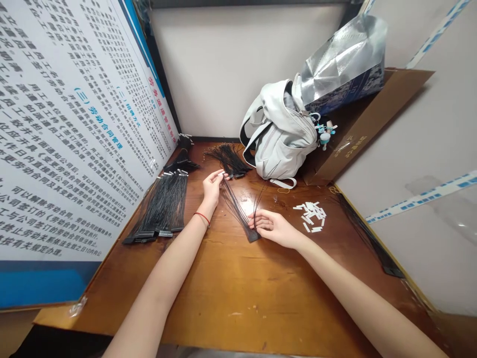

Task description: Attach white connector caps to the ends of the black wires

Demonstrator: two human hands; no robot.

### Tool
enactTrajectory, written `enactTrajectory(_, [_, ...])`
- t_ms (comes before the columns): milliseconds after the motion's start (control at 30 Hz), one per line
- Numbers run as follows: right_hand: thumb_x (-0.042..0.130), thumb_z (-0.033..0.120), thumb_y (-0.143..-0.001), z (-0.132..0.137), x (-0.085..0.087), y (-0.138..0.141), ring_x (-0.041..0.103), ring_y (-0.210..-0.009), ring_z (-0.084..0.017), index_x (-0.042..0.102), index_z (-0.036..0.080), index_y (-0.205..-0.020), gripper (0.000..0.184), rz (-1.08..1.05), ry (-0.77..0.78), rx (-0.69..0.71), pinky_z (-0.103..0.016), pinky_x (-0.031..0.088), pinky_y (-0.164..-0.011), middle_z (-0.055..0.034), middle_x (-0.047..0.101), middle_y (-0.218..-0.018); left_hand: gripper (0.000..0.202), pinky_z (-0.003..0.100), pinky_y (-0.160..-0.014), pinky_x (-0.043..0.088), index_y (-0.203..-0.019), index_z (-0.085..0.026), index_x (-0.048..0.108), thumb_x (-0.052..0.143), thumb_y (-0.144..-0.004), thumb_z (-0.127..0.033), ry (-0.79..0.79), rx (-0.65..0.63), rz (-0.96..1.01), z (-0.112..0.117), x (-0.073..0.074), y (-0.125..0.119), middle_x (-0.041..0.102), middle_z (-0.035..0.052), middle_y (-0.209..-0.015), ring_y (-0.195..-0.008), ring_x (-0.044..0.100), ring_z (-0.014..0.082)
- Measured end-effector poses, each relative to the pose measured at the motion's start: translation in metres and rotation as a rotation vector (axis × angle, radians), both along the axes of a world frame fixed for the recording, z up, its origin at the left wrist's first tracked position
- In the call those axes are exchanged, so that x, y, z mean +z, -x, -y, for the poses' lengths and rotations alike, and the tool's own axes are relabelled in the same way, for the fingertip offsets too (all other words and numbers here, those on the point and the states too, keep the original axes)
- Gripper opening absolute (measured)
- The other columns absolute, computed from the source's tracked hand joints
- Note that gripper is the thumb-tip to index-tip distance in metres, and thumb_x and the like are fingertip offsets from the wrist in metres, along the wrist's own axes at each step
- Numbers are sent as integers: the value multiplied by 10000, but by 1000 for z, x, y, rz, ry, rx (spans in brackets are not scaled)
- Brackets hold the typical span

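Observation:
My left hand (211, 190), a red cord round its wrist, pinches a small white connector (221, 173) at the far end of a black wire harness (235, 201). From there the thin wires run down over the table to a flat black connector (254, 235). My right hand (275, 228) has its fingers closed on several of these wires just above the black connector. A few loose wire ends rise from the right hand's fingers. Right of that hand lies a scatter of small white connectors (312, 214).
Black wire harnesses (164, 201) with white ends lie in rows at left. Further bundles (183, 156) and loose black wires (229, 158) sit behind. A white backpack (279, 134) leans by a cardboard box (350, 139). More harness wires (367, 233) lie along the right panel (428, 248).

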State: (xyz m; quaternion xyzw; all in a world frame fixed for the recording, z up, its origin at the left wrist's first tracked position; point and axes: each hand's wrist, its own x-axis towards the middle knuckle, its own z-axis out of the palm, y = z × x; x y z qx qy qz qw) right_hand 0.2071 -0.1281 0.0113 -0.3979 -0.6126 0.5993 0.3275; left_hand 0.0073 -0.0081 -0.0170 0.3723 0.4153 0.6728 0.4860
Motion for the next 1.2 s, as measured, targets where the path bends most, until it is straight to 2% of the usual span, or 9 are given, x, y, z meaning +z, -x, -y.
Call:
enactTrajectory(400, [609,106,-621,-1,-6,3,638,-778,-151,597,154,-926,310,18,-7,-35,-293,526,-763,-61,654,-852,343,247,-616,483,-897,-112,637,701,-626,-313,-6,-15,25,-1,0,0,681,92,-809,-685,642,155])
enactTrajectory(700, [547,131,-602,-2,-1,18,626,-707,-144,584,157,-887,288,55,-104,-130,-279,529,-681,-34,637,-774,361,308,-724,505,-898,-112,640,719,-622,-331,-2,-77,19,1,1,-1,686,91,-817,-723,650,170])
enactTrajectory(900, [619,131,-563,-18,-5,29,623,-663,-134,553,161,-868,313,-19,-28,-140,-281,527,-680,-25,637,-734,358,306,-712,510,-899,-113,639,720,-618,-320,-4,-88,40,0,1,-2,687,93,-816,-740,654,180])
enactTrajectory(1033, [637,154,-555,-30,-9,34,638,-660,-145,531,165,-920,380,-136,53,-116,-285,536,-643,-11,630,-725,355,324,-736,515,-891,-108,637,722,-615,-316,-21,-94,51,-1,0,-2,686,98,-821,-775,655,193])
enactTrajectory(1200, [638,145,-539,-31,-5,38,647,-616,-154,495,177,-975,461,-152,130,-90,-258,540,-561,27,602,-667,343,329,-737,518,-889,-104,640,713,-629,-316,-9,-91,58,-3,0,-2,685,104,-814,-781,656,199])
